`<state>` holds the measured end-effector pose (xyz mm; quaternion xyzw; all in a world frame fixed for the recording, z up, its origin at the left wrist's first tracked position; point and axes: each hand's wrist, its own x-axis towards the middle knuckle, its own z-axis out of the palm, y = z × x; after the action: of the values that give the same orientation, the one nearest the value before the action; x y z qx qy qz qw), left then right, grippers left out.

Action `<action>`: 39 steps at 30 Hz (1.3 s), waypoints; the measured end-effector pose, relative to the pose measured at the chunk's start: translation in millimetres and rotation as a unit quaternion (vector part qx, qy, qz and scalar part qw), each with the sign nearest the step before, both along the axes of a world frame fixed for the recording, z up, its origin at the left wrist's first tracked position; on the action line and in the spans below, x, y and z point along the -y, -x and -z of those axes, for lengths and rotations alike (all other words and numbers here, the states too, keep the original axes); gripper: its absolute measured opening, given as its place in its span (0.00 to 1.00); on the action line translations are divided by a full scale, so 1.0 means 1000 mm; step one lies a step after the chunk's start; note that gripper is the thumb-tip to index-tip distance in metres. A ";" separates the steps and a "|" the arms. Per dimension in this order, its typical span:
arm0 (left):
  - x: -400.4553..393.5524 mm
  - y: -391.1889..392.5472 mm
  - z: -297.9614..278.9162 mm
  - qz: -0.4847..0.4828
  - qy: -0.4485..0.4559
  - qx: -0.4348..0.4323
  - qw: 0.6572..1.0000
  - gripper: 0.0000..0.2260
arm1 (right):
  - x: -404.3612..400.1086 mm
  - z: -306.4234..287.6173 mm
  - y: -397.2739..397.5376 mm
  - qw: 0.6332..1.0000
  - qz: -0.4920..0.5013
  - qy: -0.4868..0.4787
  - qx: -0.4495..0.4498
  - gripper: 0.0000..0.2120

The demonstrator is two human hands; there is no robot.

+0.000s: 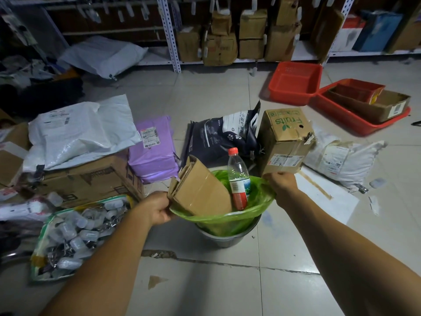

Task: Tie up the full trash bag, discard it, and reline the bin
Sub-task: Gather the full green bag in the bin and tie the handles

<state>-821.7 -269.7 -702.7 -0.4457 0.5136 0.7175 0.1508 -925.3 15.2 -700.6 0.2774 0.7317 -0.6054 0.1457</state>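
A grey bin [230, 240] stands on the tiled floor at centre, lined with a green trash bag [227, 221]. The bag's rim is pulled up off the bin. Folded cardboard [200, 190] and a plastic bottle with a red cap [238, 179] stick out of the bag. My left hand [158, 209] grips the bag's rim on the left side. On the right side my right hand [282, 182] is closed on the rim, lifted a little higher.
Parcels crowd the floor: a white mailer on a brown box [86, 179] and a purple package [155, 149] at left, a dark bag [225, 135] and a "Fruits" carton [284, 140] behind the bin. A tray of small containers [75, 236] lies front left, red trays [296, 83] back right.
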 end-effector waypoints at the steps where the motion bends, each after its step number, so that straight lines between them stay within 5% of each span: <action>1: -0.001 0.001 0.000 0.005 -0.002 -0.010 1.000 0.12 | 0.000 -0.002 0.001 1.000 0.000 -0.002 -0.003 0.11; 12: -0.009 0.004 -0.022 0.077 0.008 -0.066 0.995 0.11 | 0.014 -0.033 0.006 0.997 -0.058 0.035 -0.034 0.02; 27: 0.003 0.012 -0.027 0.050 0.033 -0.042 0.997 0.10 | 0.022 -0.054 0.007 0.993 -0.117 0.031 -0.015 0.05; 35: -0.001 0.007 -0.024 0.048 0.065 -0.015 0.997 0.10 | 0.012 -0.048 0.008 0.979 -0.159 -0.124 0.010 0.06; 39: -0.003 0.014 -0.027 0.048 0.191 -0.042 0.980 0.05 | 0.012 -0.043 0.009 0.968 -0.170 -0.182 -0.025 0.06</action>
<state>-835.8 -266.9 -675.4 -0.4108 0.6675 0.6164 0.0759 -934.2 3.3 -658.1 0.1557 0.8695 -0.4349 0.1748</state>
